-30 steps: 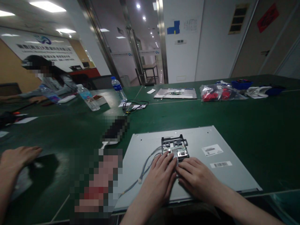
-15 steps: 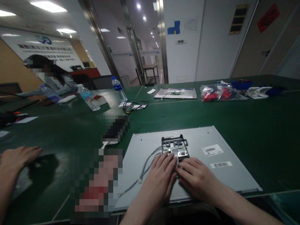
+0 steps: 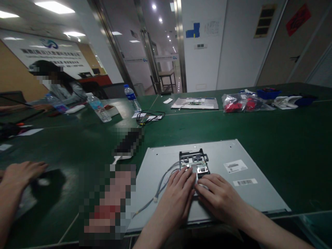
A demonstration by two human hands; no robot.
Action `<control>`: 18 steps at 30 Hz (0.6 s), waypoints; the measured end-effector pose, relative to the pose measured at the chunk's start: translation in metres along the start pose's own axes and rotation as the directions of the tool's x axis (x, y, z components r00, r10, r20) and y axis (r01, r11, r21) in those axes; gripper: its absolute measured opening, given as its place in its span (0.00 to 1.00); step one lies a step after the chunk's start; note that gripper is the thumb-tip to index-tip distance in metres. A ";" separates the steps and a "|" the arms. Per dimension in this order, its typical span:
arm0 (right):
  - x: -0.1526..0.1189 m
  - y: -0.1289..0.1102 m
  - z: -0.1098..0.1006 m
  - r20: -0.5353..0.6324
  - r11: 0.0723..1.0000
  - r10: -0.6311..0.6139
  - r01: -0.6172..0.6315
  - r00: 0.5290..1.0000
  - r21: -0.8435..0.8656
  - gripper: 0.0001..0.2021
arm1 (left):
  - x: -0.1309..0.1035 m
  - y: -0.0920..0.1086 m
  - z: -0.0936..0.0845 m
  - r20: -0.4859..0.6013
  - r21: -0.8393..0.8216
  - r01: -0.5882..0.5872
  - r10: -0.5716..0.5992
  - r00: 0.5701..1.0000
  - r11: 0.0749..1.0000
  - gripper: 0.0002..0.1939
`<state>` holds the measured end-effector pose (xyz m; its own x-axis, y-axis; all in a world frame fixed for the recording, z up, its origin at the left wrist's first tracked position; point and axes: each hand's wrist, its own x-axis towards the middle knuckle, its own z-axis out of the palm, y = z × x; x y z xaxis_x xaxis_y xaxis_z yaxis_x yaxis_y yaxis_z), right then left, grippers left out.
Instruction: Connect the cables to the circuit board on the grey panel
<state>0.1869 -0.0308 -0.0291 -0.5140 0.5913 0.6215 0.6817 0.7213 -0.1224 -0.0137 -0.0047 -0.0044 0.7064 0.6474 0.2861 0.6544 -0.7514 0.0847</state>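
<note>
Grey rectangular metal panel (image 3: 218, 159) lies at the near edge of the green desk (image 3: 178, 129); left hand (image 3: 178, 188) and right hand (image 3: 216, 192), fingers bent, seemingly work its black slotted bracket (image 3: 194, 159), grip hidden; next likely needs light pressure.

A blue-capped bottle (image 3: 132, 98) stands near a black cable (image 3: 141, 118) and a white-capped bottle (image 3: 98, 107).

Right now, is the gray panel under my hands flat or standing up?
Flat: the gray panel lies on the green table, its two white labels facing up.
</note>
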 end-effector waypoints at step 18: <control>0.000 -0.002 0.000 0.027 1.000 0.009 -0.009 1.000 -0.004 0.13 | -0.004 -0.002 0.003 -0.007 -0.038 0.019 -0.020 1.000 0.999 0.29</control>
<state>0.1859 -0.0320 -0.0283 -0.5215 0.6075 0.5991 0.6884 0.7145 -0.1253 -0.0169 -0.0049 -0.0086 0.6914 0.6611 0.2914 0.6572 -0.7430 0.1266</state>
